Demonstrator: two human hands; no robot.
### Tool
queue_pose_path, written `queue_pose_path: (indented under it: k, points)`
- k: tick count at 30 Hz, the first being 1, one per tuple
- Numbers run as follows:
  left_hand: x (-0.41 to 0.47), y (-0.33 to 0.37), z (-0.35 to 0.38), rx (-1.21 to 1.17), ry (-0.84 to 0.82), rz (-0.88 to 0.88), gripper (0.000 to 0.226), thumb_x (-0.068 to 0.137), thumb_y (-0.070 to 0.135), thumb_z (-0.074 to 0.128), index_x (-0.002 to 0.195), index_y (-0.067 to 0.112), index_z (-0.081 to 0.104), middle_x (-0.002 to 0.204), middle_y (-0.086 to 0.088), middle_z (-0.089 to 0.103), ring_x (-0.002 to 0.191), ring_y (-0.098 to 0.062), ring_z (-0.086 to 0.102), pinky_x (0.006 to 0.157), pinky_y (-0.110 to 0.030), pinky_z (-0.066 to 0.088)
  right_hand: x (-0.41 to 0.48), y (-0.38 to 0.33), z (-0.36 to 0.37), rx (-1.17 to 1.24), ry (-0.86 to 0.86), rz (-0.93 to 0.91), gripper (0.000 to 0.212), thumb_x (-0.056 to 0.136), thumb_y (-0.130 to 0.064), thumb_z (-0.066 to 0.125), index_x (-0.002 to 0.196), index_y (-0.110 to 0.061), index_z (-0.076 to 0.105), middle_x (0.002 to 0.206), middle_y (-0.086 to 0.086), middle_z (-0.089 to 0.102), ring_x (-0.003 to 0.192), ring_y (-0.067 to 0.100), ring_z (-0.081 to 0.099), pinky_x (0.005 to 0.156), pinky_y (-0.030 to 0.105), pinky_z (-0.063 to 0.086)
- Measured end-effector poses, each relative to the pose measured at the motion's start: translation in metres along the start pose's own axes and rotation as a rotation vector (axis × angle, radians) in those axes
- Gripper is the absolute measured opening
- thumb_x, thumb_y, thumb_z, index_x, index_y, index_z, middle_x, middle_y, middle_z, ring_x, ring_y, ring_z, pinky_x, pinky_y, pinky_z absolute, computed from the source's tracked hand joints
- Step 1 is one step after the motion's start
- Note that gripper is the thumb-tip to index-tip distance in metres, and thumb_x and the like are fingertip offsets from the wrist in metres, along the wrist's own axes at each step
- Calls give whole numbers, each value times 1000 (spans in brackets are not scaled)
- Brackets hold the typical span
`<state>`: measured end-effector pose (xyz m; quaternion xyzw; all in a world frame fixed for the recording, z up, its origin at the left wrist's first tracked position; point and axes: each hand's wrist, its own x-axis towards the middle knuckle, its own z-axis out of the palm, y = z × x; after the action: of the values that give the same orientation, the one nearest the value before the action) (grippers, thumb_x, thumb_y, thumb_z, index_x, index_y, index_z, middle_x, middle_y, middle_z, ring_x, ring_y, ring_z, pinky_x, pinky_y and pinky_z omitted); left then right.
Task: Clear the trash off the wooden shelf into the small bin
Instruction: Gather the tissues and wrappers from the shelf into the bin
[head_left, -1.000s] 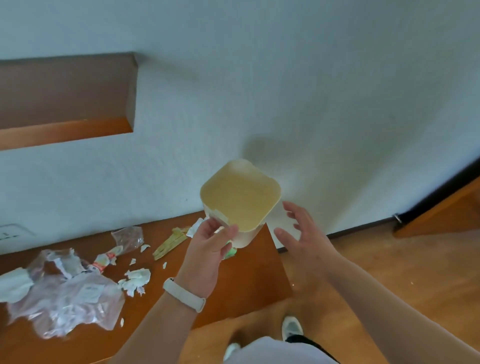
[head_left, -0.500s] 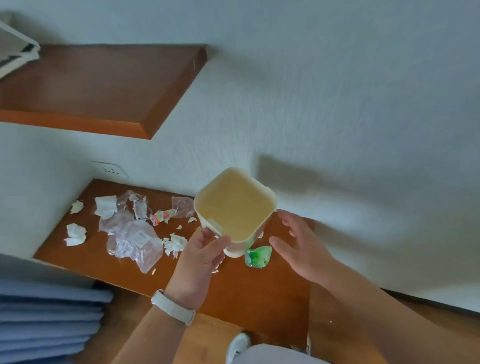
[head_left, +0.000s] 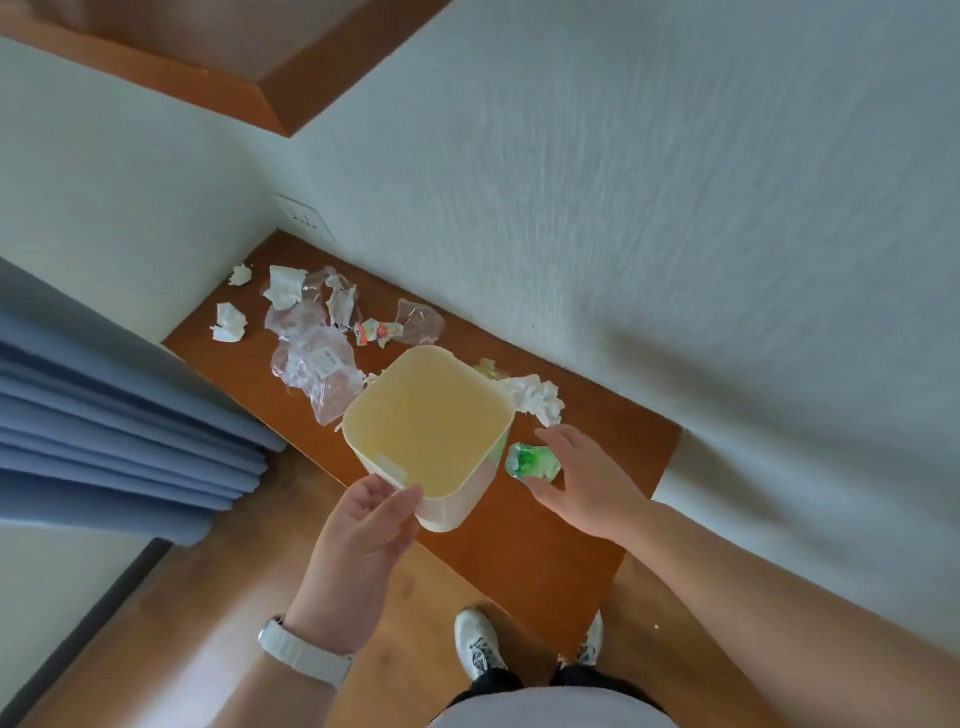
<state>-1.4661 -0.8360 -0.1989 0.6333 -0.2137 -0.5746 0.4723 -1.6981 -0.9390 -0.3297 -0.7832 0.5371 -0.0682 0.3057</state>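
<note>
My left hand holds a small cream bin by its near rim, open top facing me, above the low wooden shelf. My right hand is just right of the bin, thumb and forefinger spread on either side of a green wrapper that lies on the shelf. A crumpled white tissue sits behind the bin. Clear plastic bags, a red-and-white wrapper and white paper scraps are strewn over the shelf's left half.
A white wall rises right behind the shelf, with a socket near the corner. A second wooden shelf hangs above. Blue curtain folds press against the left end. My shoes stand on the wood floor below.
The view has swung down and left, bringing the whole littered shelf into sight. My right hand has dropped from beside the bin to the green wrapper. The left hand still holds the bin.
</note>
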Motion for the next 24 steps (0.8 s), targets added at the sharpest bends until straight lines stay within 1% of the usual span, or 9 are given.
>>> queue_pose_path:
  k: [4, 6, 8, 11, 12, 14, 17, 19, 24]
  points:
    - [-11, -9, -11, -33, 43, -4, 36, 78, 22, 85, 107, 11, 66, 95, 1, 82, 79, -9, 77, 83, -34, 51, 12, 11, 17, -221, -66, -80, 63, 90, -56, 49, 142, -27, 30, 150, 0, 31, 134, 19, 35, 102, 36, 39]
    - [-16, -12, -16, -48, 69, -1, 33, 77, 23, 80, 105, 12, 66, 93, 2, 82, 78, -8, 76, 82, -33, 51, 16, 15, 23, -311, -78, -135, 60, 89, -51, 53, 139, -24, 33, 147, 2, 35, 130, 20, 39, 97, 35, 42]
    - [-21, -15, -22, -69, 89, 1, 32, 75, 25, 76, 102, 13, 66, 89, 3, 80, 78, -12, 70, 80, -33, 50, 18, 17, 30, -377, -96, -178, 55, 89, -46, 56, 135, -21, 38, 141, 2, 41, 122, 20, 44, 92, 32, 45]
    - [-28, -20, -29, -109, 108, -6, 43, 65, 31, 84, 100, 12, 66, 86, 2, 75, 81, -18, 56, 76, -35, 45, 19, 20, 36, -438, -119, -205, 48, 88, -39, 58, 129, -19, 44, 130, 2, 49, 110, 18, 50, 84, 28, 48]
    - [-29, -21, -31, -116, 114, -9, 45, 64, 32, 84, 100, 12, 66, 87, 2, 75, 82, -18, 56, 78, -35, 45, 18, 21, 37, -452, -116, -209, 45, 88, -37, 59, 127, -18, 46, 126, 2, 51, 106, 17, 52, 81, 27, 48]
    - [-32, -26, -35, -121, 121, -16, 38, 70, 28, 82, 101, 13, 66, 88, 3, 77, 83, -16, 61, 80, -34, 48, 17, 21, 39, -467, -104, -219, 37, 88, -31, 60, 120, -17, 51, 115, 1, 56, 95, 15, 54, 75, 24, 48]
    - [-33, -31, -37, -113, 124, -20, 32, 76, 25, 74, 105, 13, 66, 89, 7, 81, 78, -6, 73, 80, -31, 50, 15, 17, 38, -467, -95, -235, 25, 89, -28, 59, 110, -15, 57, 98, -1, 60, 79, 12, 53, 66, 22, 48]
    - [-32, -32, -38, -108, 123, -27, 33, 76, 25, 74, 105, 12, 65, 89, 7, 81, 77, -3, 75, 80, -31, 50, 13, 13, 36, -459, -85, -245, 20, 90, -27, 58, 105, -15, 60, 90, -3, 59, 71, 10, 50, 60, 20, 44]
    - [-28, -28, -40, -79, 106, -40, 40, 76, 24, 84, 109, 11, 65, 96, 2, 82, 81, -5, 76, 82, -31, 51, 8, -5, 17, -357, 26, -238, 19, 88, -27, 62, 104, -16, 64, 82, -6, 60, 63, 6, 46, 51, 12, 31]
